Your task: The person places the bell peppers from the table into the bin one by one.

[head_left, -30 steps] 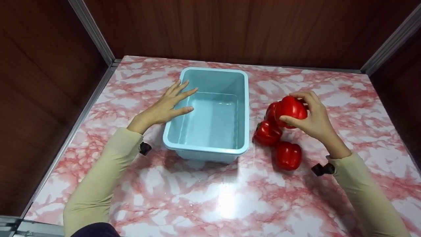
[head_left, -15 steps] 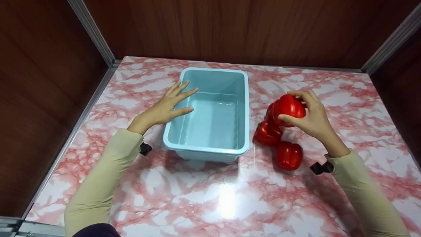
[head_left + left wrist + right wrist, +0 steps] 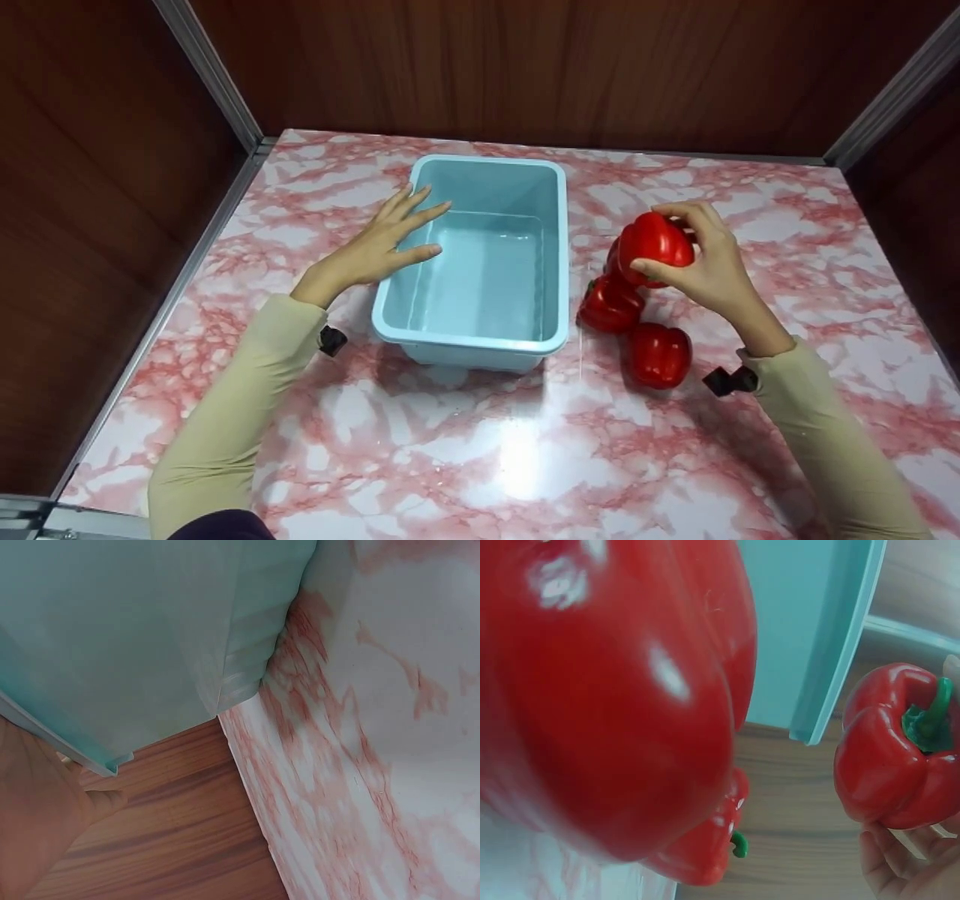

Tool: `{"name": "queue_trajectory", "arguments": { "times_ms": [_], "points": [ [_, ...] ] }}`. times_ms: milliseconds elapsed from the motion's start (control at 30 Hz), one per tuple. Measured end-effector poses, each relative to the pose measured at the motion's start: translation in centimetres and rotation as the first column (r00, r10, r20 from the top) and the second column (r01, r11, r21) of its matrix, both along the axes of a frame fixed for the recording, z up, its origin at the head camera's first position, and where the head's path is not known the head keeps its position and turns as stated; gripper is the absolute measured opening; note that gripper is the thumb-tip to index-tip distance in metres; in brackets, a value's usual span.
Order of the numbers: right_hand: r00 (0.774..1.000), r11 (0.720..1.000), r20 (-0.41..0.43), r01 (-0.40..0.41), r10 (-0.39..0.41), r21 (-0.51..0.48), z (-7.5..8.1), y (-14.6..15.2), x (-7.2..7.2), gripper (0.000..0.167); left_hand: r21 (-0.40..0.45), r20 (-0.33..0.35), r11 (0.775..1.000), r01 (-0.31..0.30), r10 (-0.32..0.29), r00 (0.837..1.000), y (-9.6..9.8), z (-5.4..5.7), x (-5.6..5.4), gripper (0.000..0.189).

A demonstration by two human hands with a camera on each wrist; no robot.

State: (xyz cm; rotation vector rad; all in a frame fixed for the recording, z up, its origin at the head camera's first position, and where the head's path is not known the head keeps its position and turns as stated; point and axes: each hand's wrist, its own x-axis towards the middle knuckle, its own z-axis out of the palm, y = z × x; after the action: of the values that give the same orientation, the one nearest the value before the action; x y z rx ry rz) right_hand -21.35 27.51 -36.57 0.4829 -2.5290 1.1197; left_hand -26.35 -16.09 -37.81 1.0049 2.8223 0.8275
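My right hand [image 3: 709, 262] grips a red bell pepper [image 3: 654, 246], thumb on the near side and fingers over the far side. In the right wrist view the held bell pepper [image 3: 896, 754] shows its green stem. Below it in the head view lie more red bell peppers: one [image 3: 611, 304] nearest the tub, one [image 3: 660, 355] closer to me, and one mostly hidden behind the held one. My left hand [image 3: 373, 238] lies over the left rim of a light blue plastic tub [image 3: 471, 343], fingers spread and straight. From the left wrist, the tub's outer wall [image 3: 150, 637] fills the upper left.
The tub stands on a pink-and-white marbled table [image 3: 420, 465] and holds nothing. Dark wood panels [image 3: 525, 75] with metal edge rails [image 3: 217, 82] enclose the back and sides. Small black devices [image 3: 731, 381] sit at both wrists.
My right hand has shifted slightly left and away from me with the held bell pepper, covering more of the one behind it. The left hand and tub stay put.
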Motion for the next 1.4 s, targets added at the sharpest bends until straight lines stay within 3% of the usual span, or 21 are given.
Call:
{"name": "queue_trajectory", "arguments": {
  "times_ms": [233, 633, 1400],
  "points": [
    [0.999, 0.999, -0.045, -0.031, 0.031, -0.007, 0.08, -0.25, -0.04, 0.062, 0.009, 0.011, 1.0, 0.009, -0.009, 1.0, -0.01, -0.02, -0.03, 0.061],
    [1.0, 1.0, -0.018, -0.025, 0.025, -0.011, 0.52, -0.48, 0.01, 0.061, 0.007, 0.006, 1.0, 0.012, -0.012, 1.0, -0.1, 0.08, -0.06, 0.061],
    [0.998, 0.999, -0.054, -0.044, 0.044, 0.001, 0.83, -0.86, 0.04, 0.063, 0.008, 0.006, 1.0, 0.011, -0.011, 1.0, -0.03, 0.16, 0.13, 0.061]
  ]
}}
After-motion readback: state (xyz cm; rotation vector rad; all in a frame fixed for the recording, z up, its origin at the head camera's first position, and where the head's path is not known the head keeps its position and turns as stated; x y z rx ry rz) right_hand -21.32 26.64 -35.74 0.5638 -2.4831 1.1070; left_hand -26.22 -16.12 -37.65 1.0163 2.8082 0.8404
